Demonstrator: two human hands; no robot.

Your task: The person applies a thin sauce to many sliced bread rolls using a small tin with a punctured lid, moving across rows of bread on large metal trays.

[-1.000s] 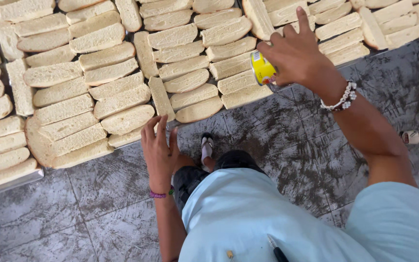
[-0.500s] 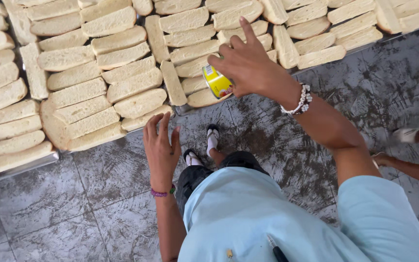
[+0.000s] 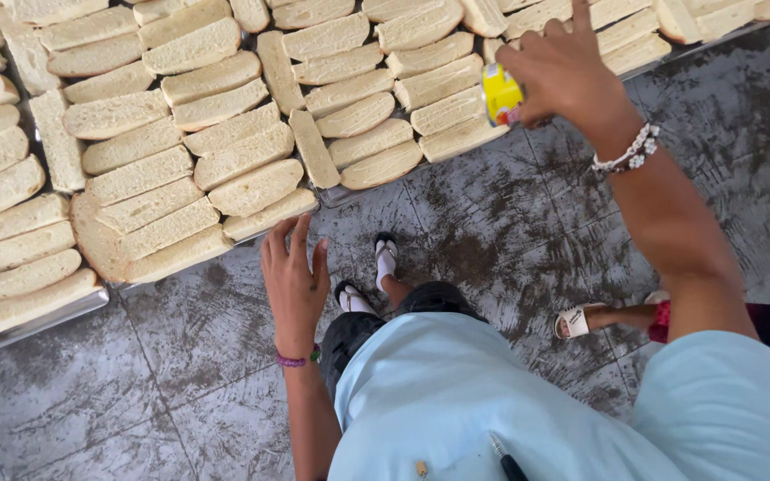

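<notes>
Head view, nearest first: the left hand (image 3: 294, 278) hangs empty, fingers spread, above the grey tiled floor (image 3: 180, 356). Farther out, the right hand (image 3: 568, 76) grips a small yellow container (image 3: 501, 92) over the edge of trays (image 3: 37, 322) packed with bread slices (image 3: 225, 134).

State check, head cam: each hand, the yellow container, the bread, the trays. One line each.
Right hand: raised over the trays, closed around the small yellow container.
Small yellow container: gripped, held above the bread.
Left hand: empty, fingers spread, hanging above the grey floor.
Pale sliced bread pieces: lying in tight rows.
Metal trays: on the floor, full.
</notes>
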